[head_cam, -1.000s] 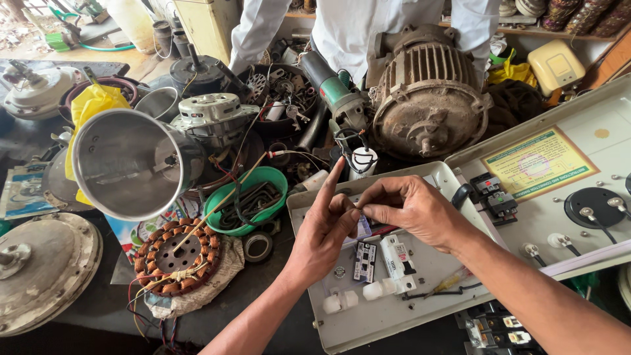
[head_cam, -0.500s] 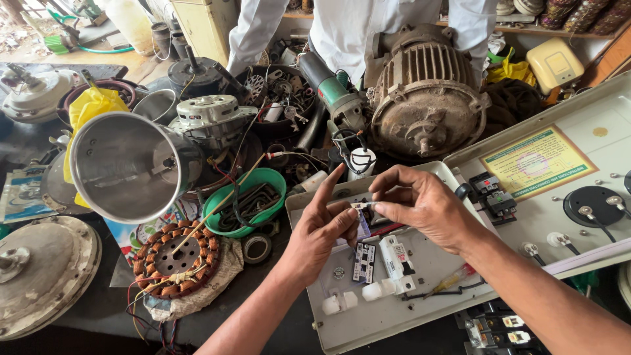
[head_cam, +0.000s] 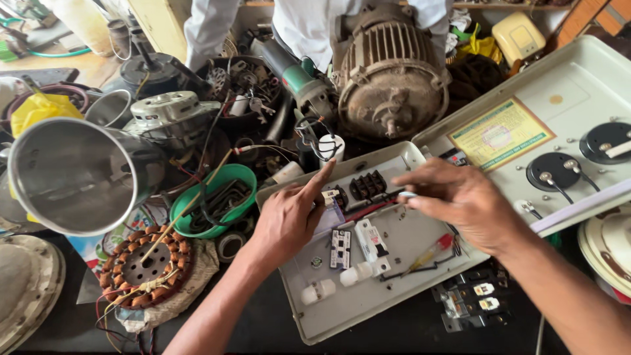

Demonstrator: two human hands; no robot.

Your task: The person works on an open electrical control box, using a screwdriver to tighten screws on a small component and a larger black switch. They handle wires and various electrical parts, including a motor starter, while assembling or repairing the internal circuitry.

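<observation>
An open white electrical panel box (head_cam: 368, 309) lies in front of me, fitted with a black terminal block (head_cam: 368, 186), a white breaker (head_cam: 372, 240) and a small switch module (head_cam: 340, 248). My left hand (head_cam: 289, 220) rests on the box's left side. Its index finger is stretched out toward a white capacitor (head_cam: 330, 147), and its other fingers lie by a small component (head_cam: 332, 197). My right hand (head_cam: 463, 204) hovers over the box's right part, pinching a small white part (head_cam: 407, 194) in its fingertips. A tester screwdriver (head_cam: 428, 254) lies under it.
A large rusty motor (head_cam: 388, 79), an angle grinder (head_cam: 299, 75) and a person in a white shirt (head_cam: 309, 20) are at the back. A steel vessel (head_cam: 72, 177), green bowl (head_cam: 213, 197) and copper-wound stator (head_cam: 141, 266) sit left. The panel lid with meters (head_cam: 559, 131) and black breakers (head_cam: 470, 299) lie right.
My hands, joined over one small piece before, have come apart. The right hand drew to the right with the part, and the left dropped onto the box with its index finger out.
</observation>
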